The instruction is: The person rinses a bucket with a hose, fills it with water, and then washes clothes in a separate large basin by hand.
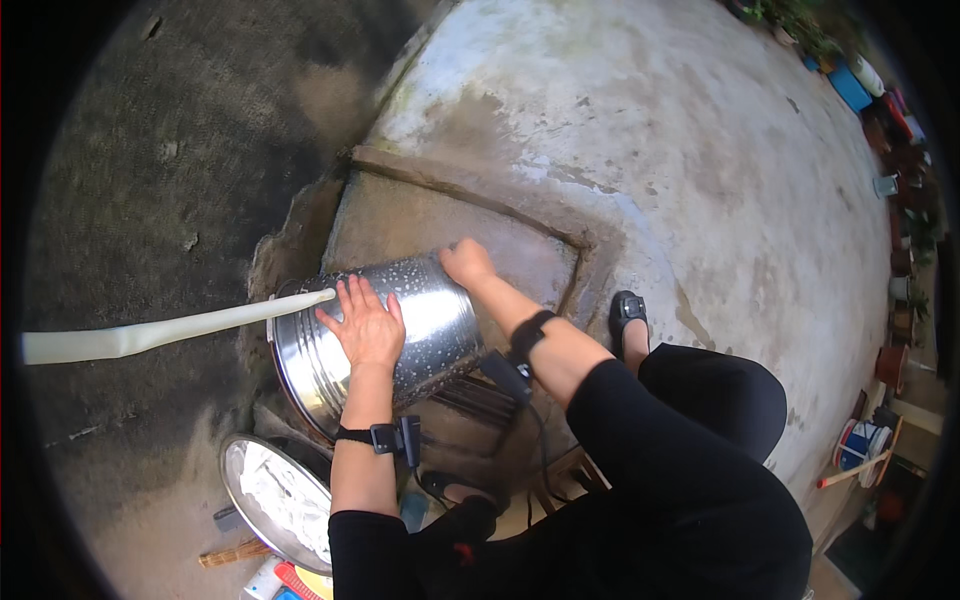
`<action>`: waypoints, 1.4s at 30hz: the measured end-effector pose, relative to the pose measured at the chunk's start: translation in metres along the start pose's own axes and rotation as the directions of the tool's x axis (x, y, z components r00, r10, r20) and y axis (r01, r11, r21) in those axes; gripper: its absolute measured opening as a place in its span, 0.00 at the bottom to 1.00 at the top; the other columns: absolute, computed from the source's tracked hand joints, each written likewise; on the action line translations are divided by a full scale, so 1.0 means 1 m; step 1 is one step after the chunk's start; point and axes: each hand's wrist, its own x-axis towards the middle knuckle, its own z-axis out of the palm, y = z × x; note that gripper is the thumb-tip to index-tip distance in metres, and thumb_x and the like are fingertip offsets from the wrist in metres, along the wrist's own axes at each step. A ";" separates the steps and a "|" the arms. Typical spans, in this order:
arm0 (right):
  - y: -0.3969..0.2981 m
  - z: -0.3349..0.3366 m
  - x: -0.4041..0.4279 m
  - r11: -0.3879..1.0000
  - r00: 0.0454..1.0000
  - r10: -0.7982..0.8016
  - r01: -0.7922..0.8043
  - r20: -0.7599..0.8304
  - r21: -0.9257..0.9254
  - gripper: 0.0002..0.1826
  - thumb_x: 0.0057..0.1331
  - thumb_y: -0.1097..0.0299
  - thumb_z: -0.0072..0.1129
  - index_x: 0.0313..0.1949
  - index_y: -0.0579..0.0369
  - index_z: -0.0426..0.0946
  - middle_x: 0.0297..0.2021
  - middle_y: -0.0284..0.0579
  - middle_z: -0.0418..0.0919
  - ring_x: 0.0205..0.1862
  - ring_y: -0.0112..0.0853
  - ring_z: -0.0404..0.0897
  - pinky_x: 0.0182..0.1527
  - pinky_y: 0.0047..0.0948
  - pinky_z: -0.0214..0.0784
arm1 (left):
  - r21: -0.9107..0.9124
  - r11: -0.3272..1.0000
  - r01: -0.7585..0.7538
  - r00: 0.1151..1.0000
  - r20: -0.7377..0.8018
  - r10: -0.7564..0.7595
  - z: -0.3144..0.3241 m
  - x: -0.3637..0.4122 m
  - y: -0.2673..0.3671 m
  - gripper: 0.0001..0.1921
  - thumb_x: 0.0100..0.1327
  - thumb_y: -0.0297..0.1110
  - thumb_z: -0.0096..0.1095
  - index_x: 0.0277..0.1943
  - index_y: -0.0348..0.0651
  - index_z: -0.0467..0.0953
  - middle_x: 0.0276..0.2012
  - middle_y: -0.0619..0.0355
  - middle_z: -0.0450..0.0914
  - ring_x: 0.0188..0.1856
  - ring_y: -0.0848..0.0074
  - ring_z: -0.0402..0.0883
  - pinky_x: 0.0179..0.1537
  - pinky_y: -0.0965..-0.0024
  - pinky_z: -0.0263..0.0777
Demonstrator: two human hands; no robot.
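A shiny stainless steel barrel (431, 319), speckled with pale spots, lies on its side over a low concrete basin (450, 214). Ridges run round its left end. My left hand (367, 326) rests palm down on its upper side, fingers spread. Close to those fingertips is the end of a pale pipe (217, 321) that comes in from the wall side. My right hand (466, 262) is curled at the barrel's far right edge and grips it there; its fingertips are hidden. What lies inside the barrel is out of sight.
A raised concrete kerb (480, 196) borders the basin. Below the barrel are dark slats (476, 401). A round metal lid or basin (277, 499) stands at lower left, near a straw brush (234, 553). Flowerpots (892, 367) line the right side. My shoe (627, 307) stands beside the kerb.
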 end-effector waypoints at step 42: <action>-0.038 0.004 0.015 0.958 0.940 -0.286 0.284 -0.184 -0.038 0.17 0.55 0.57 0.51 0.32 0.62 0.67 0.28 0.61 0.74 0.33 0.53 0.73 0.35 0.45 0.65 | -0.044 0.987 -0.157 0.977 -0.150 0.149 0.020 -0.043 -0.016 0.42 0.50 0.57 0.51 0.57 0.29 0.53 0.63 0.48 0.44 0.65 0.57 0.36 0.53 0.32 0.28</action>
